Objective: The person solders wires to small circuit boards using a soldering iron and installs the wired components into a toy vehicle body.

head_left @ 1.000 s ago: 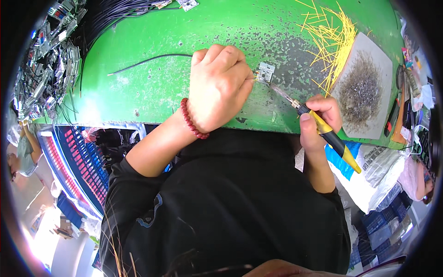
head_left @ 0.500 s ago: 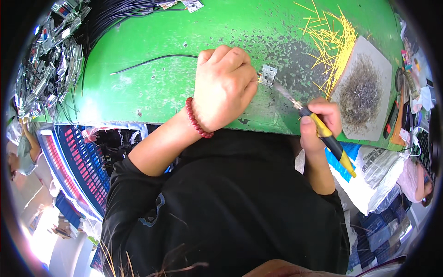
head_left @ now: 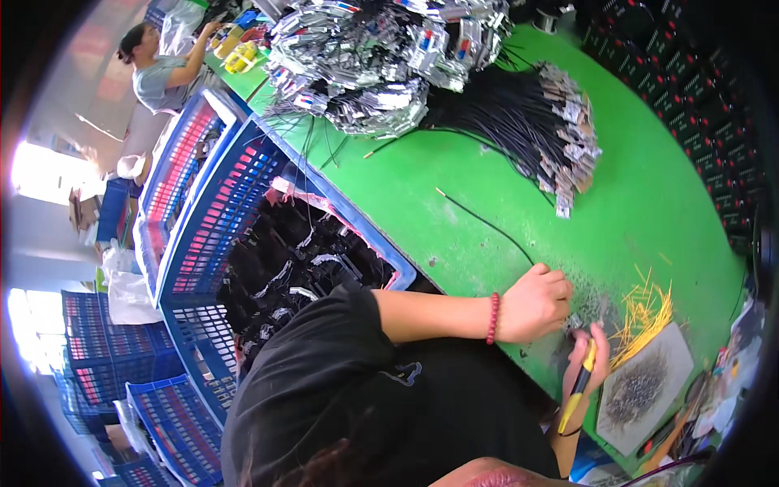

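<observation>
My left hand (head_left: 535, 307), with a red bead bracelet above it, is closed over a thin black cable (head_left: 491, 225). The cable's bare end lies out on the green table, away from the fingers. A small circuit board (head_left: 574, 322) shows just past the fingertips, blurred and partly covered. Close beside it, my right hand (head_left: 599, 361) grips a yellow and black soldering iron (head_left: 578, 388) like a pen. The iron's tip is near the board, but I cannot tell whether they touch.
Thin yellow sticks (head_left: 645, 316) lie by a grey slab (head_left: 677, 349) with a dark speckled patch. Black cables with small boards (head_left: 560, 154) fan out beyond. Metal-cased parts (head_left: 357, 65) are heaped at the far left. Blue crates (head_left: 195, 268) stand beside the table (head_left: 649, 211); a co-worker (head_left: 162, 73) sits beyond.
The view has swung left, bringing in the crates, the cable bundle and the co-worker. My left hand stays closed on the cable, and my right hand still holds the soldering iron near the board.
</observation>
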The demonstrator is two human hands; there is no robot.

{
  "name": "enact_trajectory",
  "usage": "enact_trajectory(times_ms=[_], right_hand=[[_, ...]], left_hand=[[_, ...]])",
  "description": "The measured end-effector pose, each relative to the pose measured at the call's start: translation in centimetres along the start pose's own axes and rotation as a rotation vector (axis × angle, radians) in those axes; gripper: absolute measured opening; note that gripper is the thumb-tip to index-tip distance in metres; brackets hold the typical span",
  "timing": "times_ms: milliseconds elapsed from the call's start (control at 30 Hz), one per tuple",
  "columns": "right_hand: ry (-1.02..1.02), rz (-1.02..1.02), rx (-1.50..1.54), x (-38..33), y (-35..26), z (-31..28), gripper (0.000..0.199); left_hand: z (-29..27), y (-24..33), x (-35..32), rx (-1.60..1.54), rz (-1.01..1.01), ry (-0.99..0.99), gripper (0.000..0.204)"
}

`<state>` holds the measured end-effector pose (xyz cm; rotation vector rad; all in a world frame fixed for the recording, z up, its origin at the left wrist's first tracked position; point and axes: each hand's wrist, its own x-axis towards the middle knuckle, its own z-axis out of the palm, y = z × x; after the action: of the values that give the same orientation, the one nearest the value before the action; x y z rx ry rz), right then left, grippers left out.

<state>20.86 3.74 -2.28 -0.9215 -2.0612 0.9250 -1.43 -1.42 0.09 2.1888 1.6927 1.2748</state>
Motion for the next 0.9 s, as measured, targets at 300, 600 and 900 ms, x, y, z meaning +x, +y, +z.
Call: enact_trajectory(times_ms=[300,600,900], right_hand=[[0.119,0.048,0.175,-0.3,0.3,0.7,0.033],[0.184,0.068,0.254,-0.2,-0.5,0.0,0.031],[0.335,-0.279,0.439,2.2,-8.1,-7.7,0.035]], left_hand=[[-25.8,-12.6,0.6,1.177,-0.398,0.347,0.024],[-28.2,-5.9,0.1,0.785,-0.201,0.2,0.003],[-21.7,5.5,6.9,0.228,0.252,-0.143,0.018]])
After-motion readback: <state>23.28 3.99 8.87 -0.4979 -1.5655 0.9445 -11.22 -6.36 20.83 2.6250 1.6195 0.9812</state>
